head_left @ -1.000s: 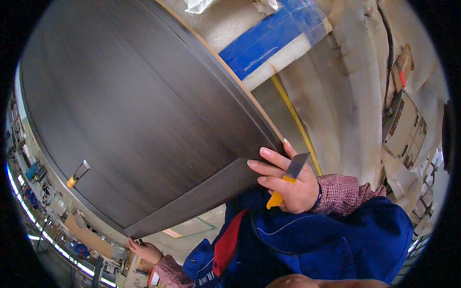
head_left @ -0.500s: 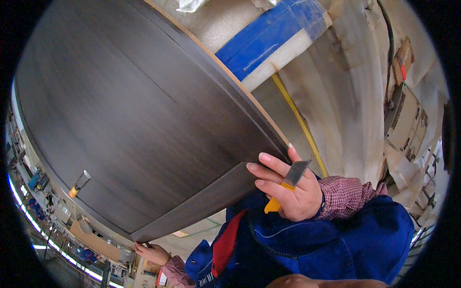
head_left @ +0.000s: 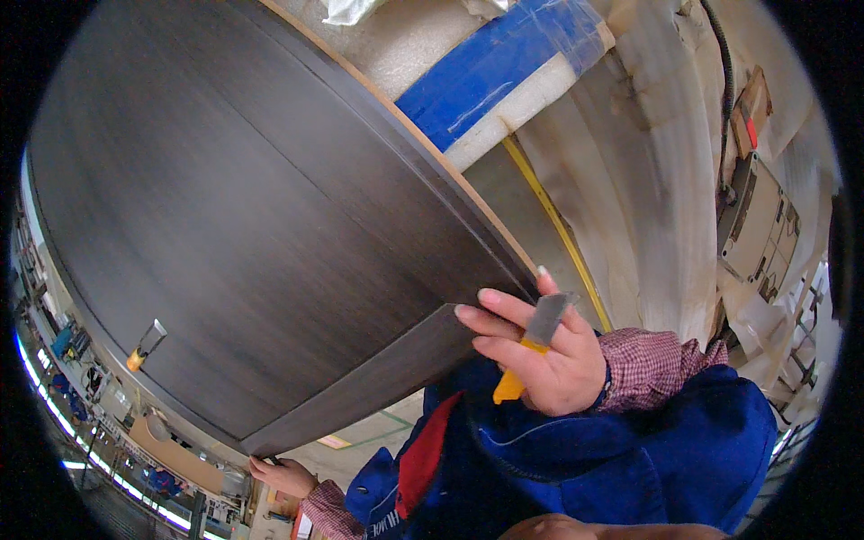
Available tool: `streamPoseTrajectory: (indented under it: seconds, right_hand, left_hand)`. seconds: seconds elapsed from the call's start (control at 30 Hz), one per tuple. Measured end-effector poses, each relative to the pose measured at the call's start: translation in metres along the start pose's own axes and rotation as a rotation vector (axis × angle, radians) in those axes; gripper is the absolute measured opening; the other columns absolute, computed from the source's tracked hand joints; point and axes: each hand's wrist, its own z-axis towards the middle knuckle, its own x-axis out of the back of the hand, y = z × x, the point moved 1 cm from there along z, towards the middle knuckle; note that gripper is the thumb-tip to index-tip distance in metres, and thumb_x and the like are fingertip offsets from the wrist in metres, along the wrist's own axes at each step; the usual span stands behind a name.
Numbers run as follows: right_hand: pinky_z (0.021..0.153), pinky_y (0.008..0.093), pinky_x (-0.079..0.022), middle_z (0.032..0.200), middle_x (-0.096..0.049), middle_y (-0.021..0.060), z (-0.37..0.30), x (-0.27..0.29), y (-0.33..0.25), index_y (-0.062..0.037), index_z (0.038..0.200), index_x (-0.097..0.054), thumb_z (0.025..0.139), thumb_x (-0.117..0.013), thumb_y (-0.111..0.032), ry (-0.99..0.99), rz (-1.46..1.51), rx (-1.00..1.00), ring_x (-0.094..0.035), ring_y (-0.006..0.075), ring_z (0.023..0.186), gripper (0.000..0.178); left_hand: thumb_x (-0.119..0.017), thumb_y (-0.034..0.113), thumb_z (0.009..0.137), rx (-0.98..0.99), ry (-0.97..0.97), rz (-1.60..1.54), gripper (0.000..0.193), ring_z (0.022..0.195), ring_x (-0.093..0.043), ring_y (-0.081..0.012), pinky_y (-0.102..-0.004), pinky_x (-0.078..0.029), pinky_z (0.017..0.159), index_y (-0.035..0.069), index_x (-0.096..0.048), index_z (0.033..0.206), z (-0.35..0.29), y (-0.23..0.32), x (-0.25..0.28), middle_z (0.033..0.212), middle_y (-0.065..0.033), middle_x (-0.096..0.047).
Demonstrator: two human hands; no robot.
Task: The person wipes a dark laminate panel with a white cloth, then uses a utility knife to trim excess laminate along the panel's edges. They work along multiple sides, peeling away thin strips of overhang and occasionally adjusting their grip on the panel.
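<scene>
- Dark brown wood-grain panel, blue-and-white block alongside
- Grey floor past pale edge
- Right hand: holding yellow-handled flat scraper
- Left hand: at corner, grip unclear

Blue-and-white foam block sits top ctr, crumpled white plastic scrap nearby. Straight yellow floor stripe runs beside stained translucent plastic sheeting. Far R: black ribbed hose nr beige boxy metal unit.

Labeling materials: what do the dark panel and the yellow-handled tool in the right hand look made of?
Dark panel: probably wood or wood-based, satin dark finish; grain-like streaks, tan edge.
Tool's blade: likely metal; flat, grey sheen.
Tool's handle: probably plastic; smooth, uniform yellow.
</scene>
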Motion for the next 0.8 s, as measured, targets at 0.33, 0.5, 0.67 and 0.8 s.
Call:
streamPoseTrajectory:
  seconds: [0.33,0.5,0.67,0.8]
  right_hand:
    - [0.108,0.0552,-0.025,0.103,-0.069,0.011,-0.035,0.038,0.016,-0.0107,0.089,-0.064,0.077,-0.056,-0.012,0.009,-0.082,-0.174,-0.059,0.0264,0.106,0.014]
    - [0.107,0.0563,-0.025,0.118,-0.063,0.0158,-0.031,0.018,0.009,-0.0101,0.096,-0.062,0.079,-0.055,-0.016,-0.12,-0.048,0.019,-0.055,0.0288,0.113,0.019]
    - [0.106,0.0583,-0.026,0.129,-0.053,0.0197,-0.025,-0.007,-0.01,-0.008,0.093,-0.059,0.076,-0.059,-0.007,-0.284,-0.112,0.027,-0.049,0.036,0.121,0.017]
    - [0.106,0.0603,-0.025,0.133,-0.048,0.0216,-0.025,-0.051,-0.027,-0.0063,0.095,-0.057,0.078,-0.058,-0.003,-0.292,-0.08,0.03,-0.045,0.0401,0.124,0.017]
  left_hand:
    - [-0.049,-0.008,0.072,0.031,0.028,-0.109,0.063,0.112,-0.046,-0.0419,-0.0465,-0.041,0.093,-0.004,-0.037,0.134,-0.005,0.008,0.004,0.125,-0.0232,-0.042]
    - [-0.05,-0.014,0.07,0.028,-0.024,-0.208,0.071,0.113,-0.047,-0.0384,-0.0399,-0.042,0.093,0.003,-0.038,0.138,-0.009,0.0,0.012,0.124,-0.0208,-0.045]
    - [-0.048,-0.018,0.065,0.041,0.007,-0.35,0.076,0.106,-0.049,-0.0313,-0.0332,-0.046,0.085,0.003,-0.04,0.137,-0.011,0.012,0.015,0.123,-0.0186,-0.044]
    - [-0.046,-0.019,0.062,0.046,0.109,-0.469,0.073,0.1,-0.05,-0.032,-0.03,-0.047,0.076,0.001,-0.045,0.133,-0.01,0.017,0.011,0.122,-0.0184,-0.046]
